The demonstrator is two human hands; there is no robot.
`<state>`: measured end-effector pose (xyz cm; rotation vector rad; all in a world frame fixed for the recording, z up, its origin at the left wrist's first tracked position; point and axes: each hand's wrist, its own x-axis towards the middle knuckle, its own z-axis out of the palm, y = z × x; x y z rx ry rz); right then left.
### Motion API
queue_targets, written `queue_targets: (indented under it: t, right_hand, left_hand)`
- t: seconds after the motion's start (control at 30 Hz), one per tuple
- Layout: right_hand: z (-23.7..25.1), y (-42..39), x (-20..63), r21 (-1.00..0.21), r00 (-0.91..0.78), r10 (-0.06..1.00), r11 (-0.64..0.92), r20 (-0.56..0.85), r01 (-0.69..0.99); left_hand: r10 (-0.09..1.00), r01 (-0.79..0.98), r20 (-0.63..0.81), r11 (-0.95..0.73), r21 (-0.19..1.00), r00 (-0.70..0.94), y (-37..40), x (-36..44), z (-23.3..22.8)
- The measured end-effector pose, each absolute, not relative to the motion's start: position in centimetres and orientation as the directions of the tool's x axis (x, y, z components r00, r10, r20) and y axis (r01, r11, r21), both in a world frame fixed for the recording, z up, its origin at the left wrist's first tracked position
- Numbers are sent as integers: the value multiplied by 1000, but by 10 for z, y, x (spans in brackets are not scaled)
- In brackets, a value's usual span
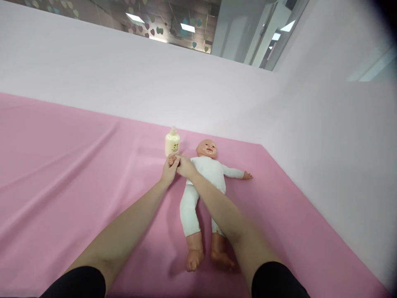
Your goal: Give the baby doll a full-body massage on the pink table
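While the doll (214,174) lies lengthwise, head (207,148) at far end, L hand (169,172) & R hand (185,166) r clasped round its lil hand (171,159), R nearer its torso (208,166)

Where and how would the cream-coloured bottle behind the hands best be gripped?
Probably around the broad body of the bottle, below its sloping shoulder, coming from the person's left. It stands upright, so its side is exposed there, while the left hand and right hand meet in front of its base and the doll lies to its right. The narrow top offers less to hold.
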<state>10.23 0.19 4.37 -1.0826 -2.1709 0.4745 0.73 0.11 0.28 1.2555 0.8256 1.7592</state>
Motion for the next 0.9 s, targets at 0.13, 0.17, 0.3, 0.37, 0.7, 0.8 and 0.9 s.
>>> queue_targets:
  t: [0.13,0.17,0.3,0.37,0.7,0.8,0.9]
  right_hand:
    - [46,-1,104,-460,-456,769,635,447,621]
    - [47,-1,104,-425,-454,769,631,449,649]
    - [48,-1,103,-311,-438,777,598,452,739]
    - [47,-1,103,-291,-429,788,578,441,762]
    - [41,2,103,-311,-428,822,546,375,777]
    - [38,4,102,-344,-480,789,604,383,719]
    - [38,4,100,-374,-507,786,616,354,693]
  left_hand:
    - [867,-227,468,-497,837,-171,1,7,2]
    - [863,-218,474,-503,836,-172,0,7,1]
    - [865,-199,467,-498,844,-184,-1,5,2]
    - [862,-194,469,-502,843,-193,-1,5,3]
    - [875,-159,429,-467,870,-224,-6,5,11]
    - [885,-207,399,-448,870,-238,-5,5,10]
    - [884,-274,382,-450,850,-269,-2,4,8]
